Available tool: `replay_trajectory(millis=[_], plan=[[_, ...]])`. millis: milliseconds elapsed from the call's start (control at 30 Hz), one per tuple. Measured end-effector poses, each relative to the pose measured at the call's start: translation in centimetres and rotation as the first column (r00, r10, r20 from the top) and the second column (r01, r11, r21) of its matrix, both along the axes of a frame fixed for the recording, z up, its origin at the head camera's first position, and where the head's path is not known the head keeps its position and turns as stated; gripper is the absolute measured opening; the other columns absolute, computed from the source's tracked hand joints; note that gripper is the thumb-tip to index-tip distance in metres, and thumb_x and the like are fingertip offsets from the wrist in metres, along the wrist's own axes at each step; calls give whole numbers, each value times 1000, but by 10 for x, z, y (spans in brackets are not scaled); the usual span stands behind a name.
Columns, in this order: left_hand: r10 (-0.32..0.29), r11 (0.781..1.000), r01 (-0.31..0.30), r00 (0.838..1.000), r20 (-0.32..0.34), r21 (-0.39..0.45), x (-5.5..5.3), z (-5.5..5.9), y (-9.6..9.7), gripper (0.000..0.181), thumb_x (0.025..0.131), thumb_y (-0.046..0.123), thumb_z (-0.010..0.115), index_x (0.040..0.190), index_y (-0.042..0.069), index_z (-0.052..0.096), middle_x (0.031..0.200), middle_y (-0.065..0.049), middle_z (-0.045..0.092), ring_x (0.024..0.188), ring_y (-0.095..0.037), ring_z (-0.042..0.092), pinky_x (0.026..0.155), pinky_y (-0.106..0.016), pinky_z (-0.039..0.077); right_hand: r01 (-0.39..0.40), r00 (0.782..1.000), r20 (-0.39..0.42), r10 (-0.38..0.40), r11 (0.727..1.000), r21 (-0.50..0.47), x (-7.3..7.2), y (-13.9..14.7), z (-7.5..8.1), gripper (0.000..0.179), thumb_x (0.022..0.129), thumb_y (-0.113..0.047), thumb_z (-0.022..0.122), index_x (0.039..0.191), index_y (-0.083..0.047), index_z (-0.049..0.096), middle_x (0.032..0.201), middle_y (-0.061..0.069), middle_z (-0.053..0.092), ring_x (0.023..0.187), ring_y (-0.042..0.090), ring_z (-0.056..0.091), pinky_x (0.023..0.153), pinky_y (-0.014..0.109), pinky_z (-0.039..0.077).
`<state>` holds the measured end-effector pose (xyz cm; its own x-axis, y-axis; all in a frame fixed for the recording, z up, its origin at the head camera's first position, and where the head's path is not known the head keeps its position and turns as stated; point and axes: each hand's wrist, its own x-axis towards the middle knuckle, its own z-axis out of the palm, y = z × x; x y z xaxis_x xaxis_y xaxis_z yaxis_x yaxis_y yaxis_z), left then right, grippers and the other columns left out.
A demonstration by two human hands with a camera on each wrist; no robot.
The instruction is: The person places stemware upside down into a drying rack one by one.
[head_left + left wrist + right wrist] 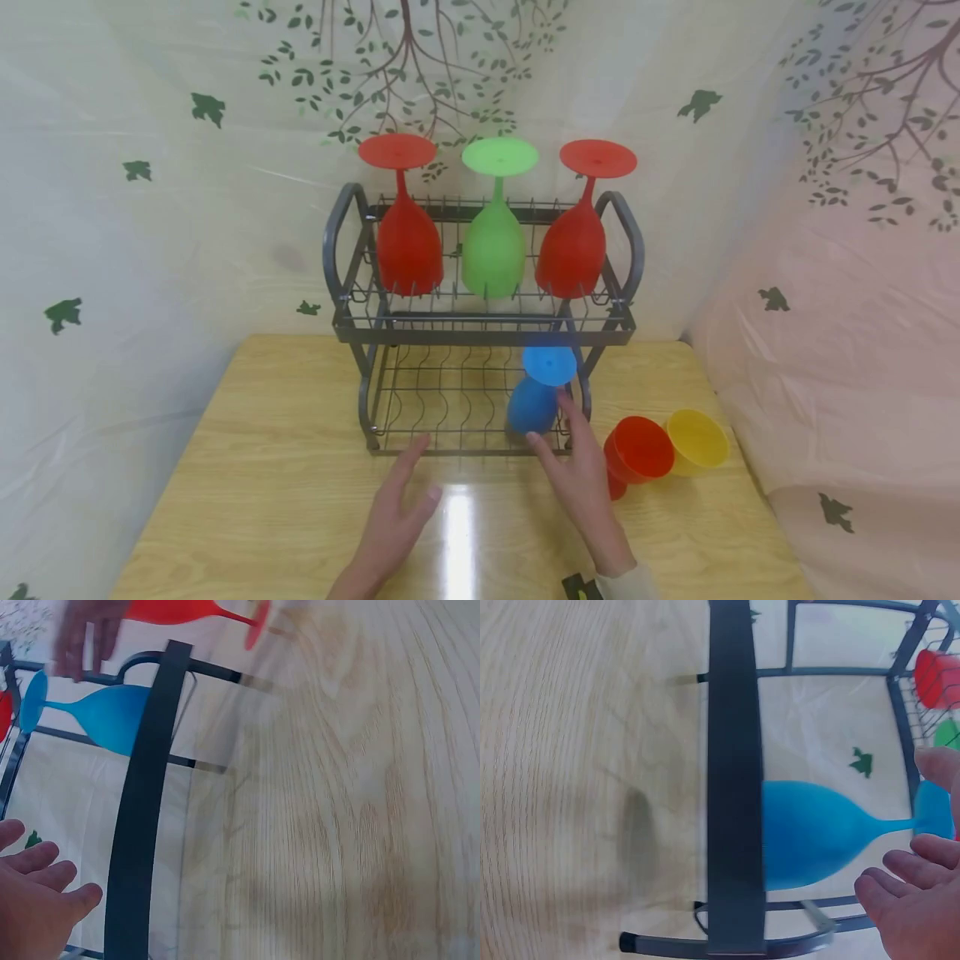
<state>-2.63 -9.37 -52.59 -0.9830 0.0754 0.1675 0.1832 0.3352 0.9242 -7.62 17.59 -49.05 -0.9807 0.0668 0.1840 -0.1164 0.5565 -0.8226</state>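
Observation:
A blue plastic goblet stands upside down at the right end of the dish rack's lower tier. My right hand is right beside it, thumb and fingers spread around its near side. In the right wrist view, the fingers of this hand are loosely extended near the goblet's stem and foot, not closed round them. My left hand is held in front of the lower tier, left of the middle, fingers apart and holding nothing.
On the upper tier, a red goblet, a green goblet and another red goblet stand upside down. Right of the rack, a red goblet and a yellow cup stand mouth up on the wooden table.

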Motion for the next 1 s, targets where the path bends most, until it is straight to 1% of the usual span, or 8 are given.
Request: replay_trajectory(millis=[100, 233, 367, 467, 633, 733, 833, 1000], plan=[[-29, 995, 23, 998, -56, -100, -1, -3, 3, 71, 97, 19, 66, 161, 19, 36, 166, 0, 34, 150, -31, 34, 118, -60, 26, 6, 1000, 13, -6, 1000, -10, 12, 4, 7, 76, 95, -38, 76, 159, -20, 40, 162, 5, 42, 146, 35, 42, 110, 61, 43], [-71, 982, 45, 988, -137, -186, -3, -5, 8, 71, 94, 21, 69, 158, 11, 41, 166, -5, 34, 150, -31, 33, 117, -57, 28, 38, 999, 4, -38, 999, -5, 28, 11, 15, 70, 94, -31, 78, 156, -22, 46, 159, 2, 48, 142, 32, 49, 111, 56, 44], [-136, 961, 79, 969, -204, -264, -7, -3, 20, 70, 90, 24, 72, 152, 6, 47, 164, -10, 39, 149, -33, 37, 115, -58, 34, 102, 994, -53, -100, 994, 31, 40, 22, 22, 61, 96, -21, 76, 151, -15, 52, 152, 3, 56, 132, 29, 57, 109, 24, 44], [-199, 944, 131, 958, -205, -302, -11, 2, 33, 70, 89, 27, 73, 151, 5, 48, 165, -7, 36, 149, -34, 37, 114, -61, 37, 136, 988, -82, -133, 990, 35, 47, 32, 28, 54, 99, -20, 72, 149, -13, 53, 150, 3, 58, 131, 25, 56, 104, 5, 33], [-296, 908, 222, 940, -168, -356, -16, 14, 57, 73, 92, 40, 70, 153, 7, 45, 169, -1, 28, 152, -32, 32, 115, -63, 35, 181, 974, -141, -175, 983, 30, 55, 53, 32, 51, 98, -12, 72, 147, -11, 56, 147, 3, 60, 130, 13, 54, 103, 2, 33], [-360, 879, 263, 913, -193, -398, -22, 21, 72, 75, 93, 43, 69, 155, 9, 44, 169, -1, 27, 152, -32, 31, 117, -61, 35, 214, 957, -210, -201, 976, 42, 58, 68, 30, 51, 95, -4, 73, 144, -9, 59, 145, 5, 61, 128, -1, 52, 103, 3, 35], [-428, 843, 281, 867, -255, -458, -30, 26, 86, 77, 92, 45, 69, 155, 7, 44, 168, -8, 29, 152, -35, 32, 118, -59, 35, 243, 938, -268, -220, 968, 55, 61, 84, 26, 51, 93, 0, 74, 141, -6, 61, 144, 8, 62, 127, -12, 48, 104, 3, 35], [-500, 788, 269, 804, -321, -555, -40, 33, 109, 78, 93, 48, 68, 153, 6, 45, 165, -14, 34, 151, -35, 32, 121, -54, 33, 291, 920, -295, -257, 954, 77, 66, 108, 21, 50, 92, 1, 74, 140, -4, 62, 142, 11, 63, 127, -15, 45, 103, 3, 35]])
